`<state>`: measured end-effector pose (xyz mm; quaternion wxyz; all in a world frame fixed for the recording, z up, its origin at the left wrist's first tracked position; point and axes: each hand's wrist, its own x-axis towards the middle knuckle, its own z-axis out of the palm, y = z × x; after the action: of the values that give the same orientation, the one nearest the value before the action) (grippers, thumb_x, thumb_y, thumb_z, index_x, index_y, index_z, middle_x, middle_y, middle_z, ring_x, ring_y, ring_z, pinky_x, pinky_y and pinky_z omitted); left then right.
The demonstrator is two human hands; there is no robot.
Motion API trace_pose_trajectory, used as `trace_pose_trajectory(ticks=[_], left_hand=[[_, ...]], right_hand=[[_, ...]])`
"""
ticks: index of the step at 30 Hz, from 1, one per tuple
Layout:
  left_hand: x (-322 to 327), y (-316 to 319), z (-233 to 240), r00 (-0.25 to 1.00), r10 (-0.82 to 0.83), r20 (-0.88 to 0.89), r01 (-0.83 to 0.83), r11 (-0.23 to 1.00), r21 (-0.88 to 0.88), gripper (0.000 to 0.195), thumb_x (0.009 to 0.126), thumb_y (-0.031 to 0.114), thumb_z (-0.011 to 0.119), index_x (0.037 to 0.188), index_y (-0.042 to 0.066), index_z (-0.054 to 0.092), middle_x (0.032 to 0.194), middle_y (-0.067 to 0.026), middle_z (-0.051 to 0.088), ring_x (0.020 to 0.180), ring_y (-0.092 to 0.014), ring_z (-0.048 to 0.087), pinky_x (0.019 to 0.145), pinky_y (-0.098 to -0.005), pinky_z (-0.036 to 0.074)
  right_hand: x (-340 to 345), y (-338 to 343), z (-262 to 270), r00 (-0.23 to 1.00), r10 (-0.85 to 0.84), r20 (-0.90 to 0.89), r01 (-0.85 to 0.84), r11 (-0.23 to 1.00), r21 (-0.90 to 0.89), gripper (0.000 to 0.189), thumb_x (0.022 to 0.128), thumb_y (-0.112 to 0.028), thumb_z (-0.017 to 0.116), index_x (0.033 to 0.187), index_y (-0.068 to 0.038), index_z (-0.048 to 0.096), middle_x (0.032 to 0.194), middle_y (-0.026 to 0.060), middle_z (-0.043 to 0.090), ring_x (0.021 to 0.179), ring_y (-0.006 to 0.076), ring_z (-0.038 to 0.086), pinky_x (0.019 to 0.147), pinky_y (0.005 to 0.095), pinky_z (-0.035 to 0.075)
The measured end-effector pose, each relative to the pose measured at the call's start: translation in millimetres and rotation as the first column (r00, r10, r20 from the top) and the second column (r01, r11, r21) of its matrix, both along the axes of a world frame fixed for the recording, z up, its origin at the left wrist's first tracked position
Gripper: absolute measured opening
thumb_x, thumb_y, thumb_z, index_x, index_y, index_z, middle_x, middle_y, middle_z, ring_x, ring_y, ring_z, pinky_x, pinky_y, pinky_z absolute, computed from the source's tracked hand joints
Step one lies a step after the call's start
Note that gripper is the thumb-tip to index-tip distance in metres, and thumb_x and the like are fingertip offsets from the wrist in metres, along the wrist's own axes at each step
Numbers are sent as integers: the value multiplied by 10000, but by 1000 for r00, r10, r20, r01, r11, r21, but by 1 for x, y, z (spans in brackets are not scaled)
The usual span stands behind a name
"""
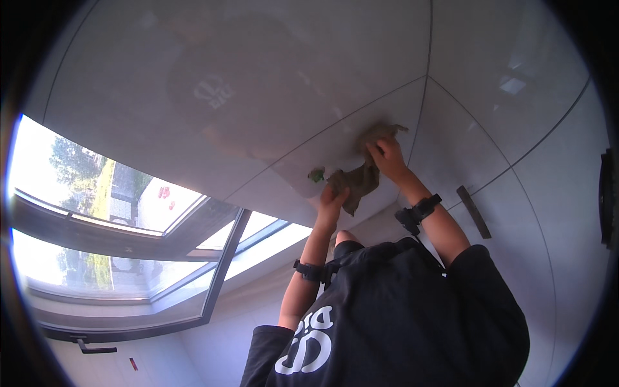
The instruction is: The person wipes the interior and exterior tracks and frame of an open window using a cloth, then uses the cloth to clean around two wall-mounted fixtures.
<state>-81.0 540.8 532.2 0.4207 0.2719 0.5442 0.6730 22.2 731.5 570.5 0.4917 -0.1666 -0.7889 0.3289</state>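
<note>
A wrinkled brown cloth (362, 179) stretches between my two hands in front of a glossy, pale tiled wall (271, 96). My right hand (387, 155) grips its upper end, pressed against the tile near a grout line. Lower and to the left, my left hand (332, 199) pinches the other end, and a loose corner hangs down between them. Just beside my left fingers, a green fitting (316, 174) shows in a rough hole in the wall. Folds of the cloth partly hide the fingertips of both hands.
An open window sash (213, 285) with a dark frame and handle (96, 349) juts in at the left. Outside are trees and pavement. To the right, a dark narrow bar (474, 213) sits on the tiles. A black object (607, 198) is at the right rim.
</note>
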Motion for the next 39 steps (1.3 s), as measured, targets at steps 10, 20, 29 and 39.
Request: trace_pose_trajectory(ticks=[10,20,29,39], left_hand=[[38,-40,14,972,115,-207,-112,993,29,359,888,143,616,1215,38,515,1107,-47,591,1033,-151,543,867,-284,432],[9,-24,53,130,181,-975,-169,973,159,193,829,78,566,1017,34,564,862,-174,625,774,-371,603,659,-428,496],[-21,-23,28,150,267,-952,-206,950,234,155,816,47,511,965,26,550,855,-194,623,778,-370,617,666,-452,493],[-37,-95,-27,447,202,-871,-377,926,21,250,844,40,504,1091,1,505,902,-257,618,806,-463,586,664,-519,460]], right_hand=[[39,-86,-78,963,79,259,47,892,-449,186,918,-196,570,877,-20,613,846,25,613,762,112,543,672,285,448],[15,-107,-85,939,-179,-292,-191,435,-880,168,909,-138,560,1044,-46,601,938,11,615,864,117,567,776,267,442],[-16,-115,-41,964,-134,-231,-76,691,-719,139,913,-138,557,946,-18,619,869,-7,604,796,71,527,711,239,426],[-54,-155,-35,994,-94,57,92,995,32,131,882,-118,583,854,5,620,757,137,628,672,254,594,611,345,450]])
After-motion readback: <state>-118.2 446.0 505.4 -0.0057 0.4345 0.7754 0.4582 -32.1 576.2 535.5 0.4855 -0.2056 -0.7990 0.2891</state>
